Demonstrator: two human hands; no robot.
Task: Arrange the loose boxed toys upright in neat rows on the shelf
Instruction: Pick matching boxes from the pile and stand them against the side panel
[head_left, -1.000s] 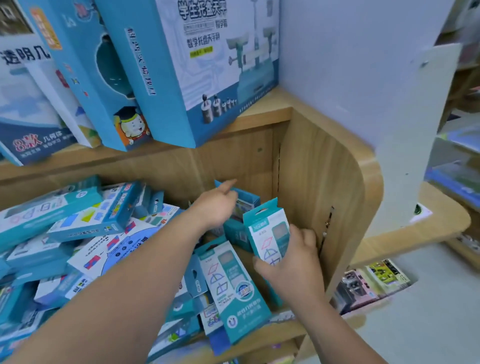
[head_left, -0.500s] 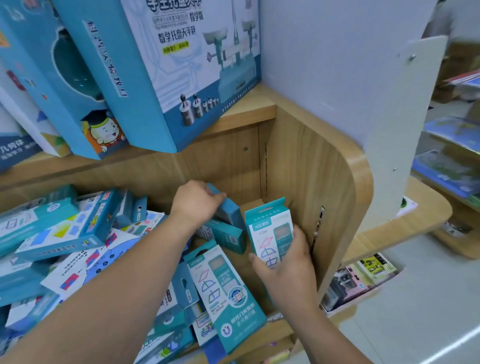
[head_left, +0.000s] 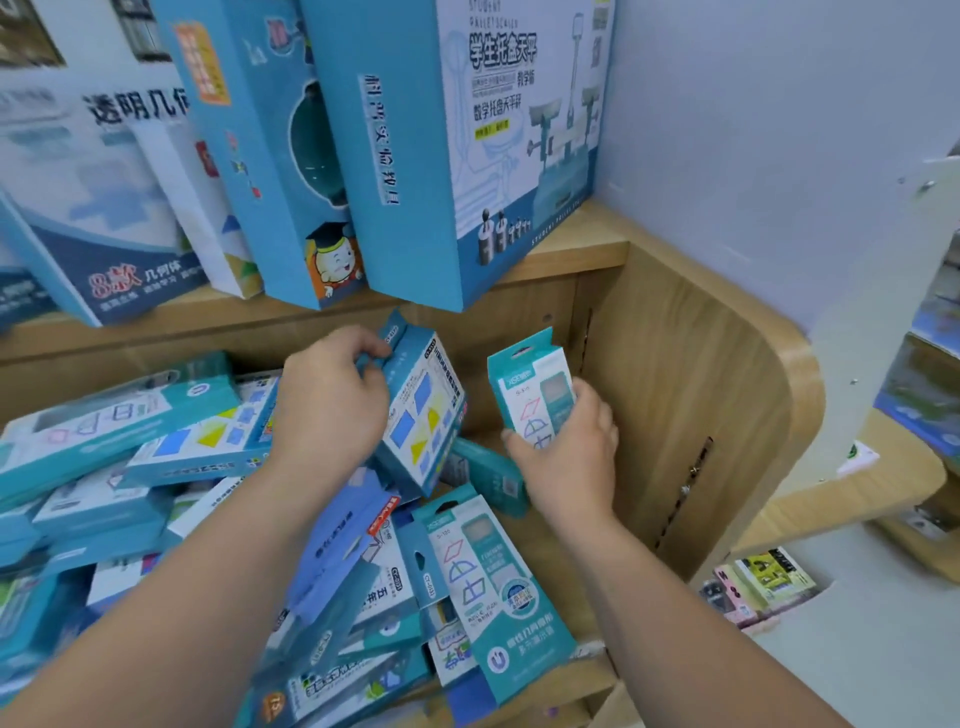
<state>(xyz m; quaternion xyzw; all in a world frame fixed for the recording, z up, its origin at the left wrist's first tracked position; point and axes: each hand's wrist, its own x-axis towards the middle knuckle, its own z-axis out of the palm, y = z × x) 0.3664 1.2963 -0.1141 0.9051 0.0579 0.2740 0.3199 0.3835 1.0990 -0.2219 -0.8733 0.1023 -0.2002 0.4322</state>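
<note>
The left hand (head_left: 332, 400) grips a blue box (head_left: 421, 410), lifted from the pile; the right hand (head_left: 566, 447) holds a teal box (head_left: 530, 384) upright. Next, I think, both need standing side by side.

Single view, head-worn and wide-angle. It faces forward and steeply down into the lower shelf (head_left: 675, 415) at close range. Both forearms enter from the bottom edge. The left hand (head_left: 332, 400) and right hand (head_left: 566, 457) sit mid-frame. The upper shelf board (head_left: 571, 254) crosses the frame's middle, and its large boxes (head_left: 467, 156) are cut by the top edge. Floor (head_left: 857, 675) shows at lower right. Straight edges bow near the margins.
</note>
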